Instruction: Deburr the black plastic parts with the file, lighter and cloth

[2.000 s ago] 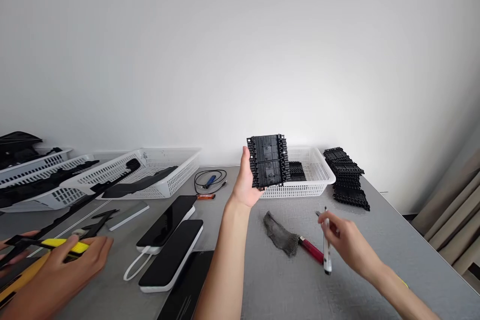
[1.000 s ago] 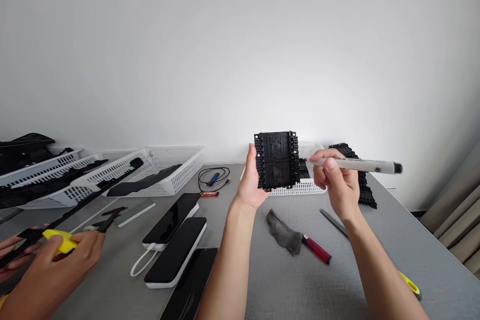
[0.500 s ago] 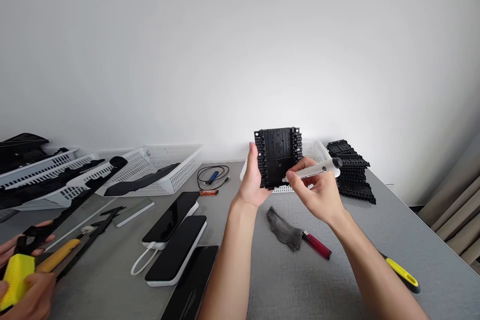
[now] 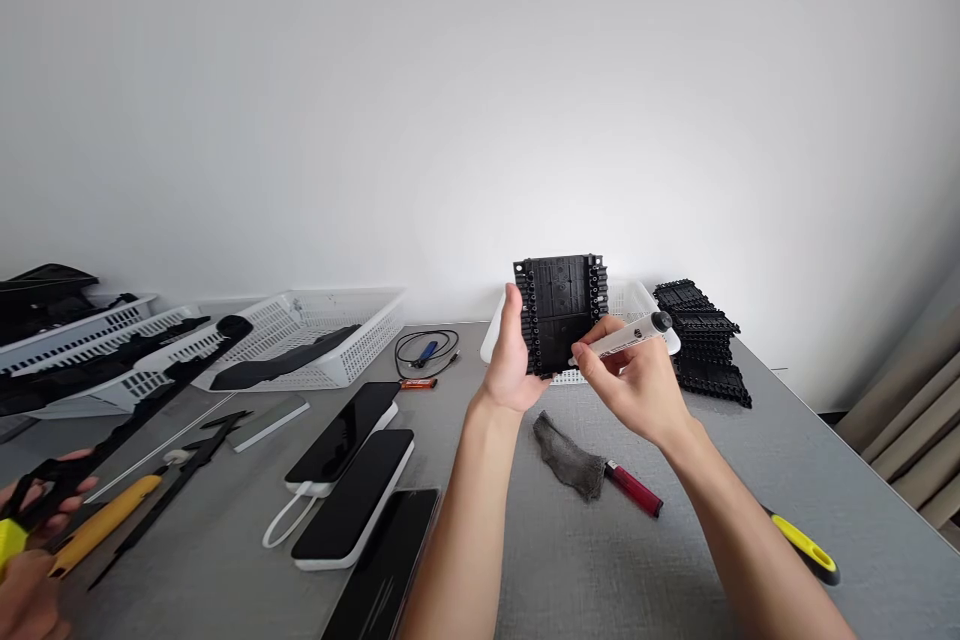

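Observation:
My left hand (image 4: pixel 508 363) holds a square black plastic part (image 4: pixel 559 312) upright above the grey table (image 4: pixel 600 560), fingers wrapped round its left edge. My right hand (image 4: pixel 637 390) pinches a white marker pen (image 4: pixel 626 335), its tip resting against the lower face of the black part. Behind the part sits a white basket (image 4: pixel 637 300). A stack of the same black parts (image 4: pixel 701 345) lies to the right of that basket.
A grey cloth (image 4: pixel 568 458) and a red lighter (image 4: pixel 634 488) lie under my hands. A yellow-handled tool (image 4: pixel 806 545) sits at right. Three phones (image 4: pixel 352 490) lie at left, with white trays (image 4: pixel 300 340) behind. Another person's hands (image 4: pixel 37 540) work at far left.
My right hand picked the white pen off the table, raised it and turned its tip onto the black part. The other person's hands at left shifted with their yellow tool.

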`<state>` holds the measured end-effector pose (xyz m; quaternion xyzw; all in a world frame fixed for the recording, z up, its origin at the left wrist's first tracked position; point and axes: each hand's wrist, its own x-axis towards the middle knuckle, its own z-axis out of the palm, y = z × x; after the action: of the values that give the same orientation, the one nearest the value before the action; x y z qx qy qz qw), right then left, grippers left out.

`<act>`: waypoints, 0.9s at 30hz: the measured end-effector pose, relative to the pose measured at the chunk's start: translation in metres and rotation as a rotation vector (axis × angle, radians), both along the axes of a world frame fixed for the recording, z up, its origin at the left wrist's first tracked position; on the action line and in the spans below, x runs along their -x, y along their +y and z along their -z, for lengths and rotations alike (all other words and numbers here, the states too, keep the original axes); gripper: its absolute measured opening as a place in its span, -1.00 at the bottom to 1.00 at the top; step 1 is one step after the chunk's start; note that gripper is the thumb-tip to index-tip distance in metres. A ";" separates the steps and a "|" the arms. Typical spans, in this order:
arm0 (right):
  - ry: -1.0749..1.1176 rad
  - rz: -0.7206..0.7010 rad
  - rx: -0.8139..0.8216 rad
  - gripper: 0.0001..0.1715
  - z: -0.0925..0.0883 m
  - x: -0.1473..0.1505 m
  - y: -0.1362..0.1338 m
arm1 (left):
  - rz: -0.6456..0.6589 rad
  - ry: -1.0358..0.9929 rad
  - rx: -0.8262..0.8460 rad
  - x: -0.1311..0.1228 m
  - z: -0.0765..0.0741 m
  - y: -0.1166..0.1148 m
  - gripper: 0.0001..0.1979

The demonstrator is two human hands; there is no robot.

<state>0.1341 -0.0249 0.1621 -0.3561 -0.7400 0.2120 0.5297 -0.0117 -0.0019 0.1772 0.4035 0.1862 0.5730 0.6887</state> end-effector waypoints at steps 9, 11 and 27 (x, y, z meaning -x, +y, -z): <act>0.137 -0.104 0.069 -0.76 -0.002 -0.006 0.006 | 0.020 -0.043 0.025 -0.002 -0.002 -0.004 -0.32; 0.270 -0.164 0.082 -0.73 -0.001 -0.008 0.007 | 0.028 -0.044 0.035 -0.002 -0.003 -0.004 -0.30; 0.085 0.174 -0.350 -0.92 -0.003 -0.004 0.002 | 0.054 -0.061 0.078 -0.008 -0.009 -0.009 -0.31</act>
<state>0.1381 -0.0233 0.1649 -0.3119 -0.7090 0.0483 0.6307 -0.0041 -0.0112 0.1857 0.3636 0.1766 0.5583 0.7246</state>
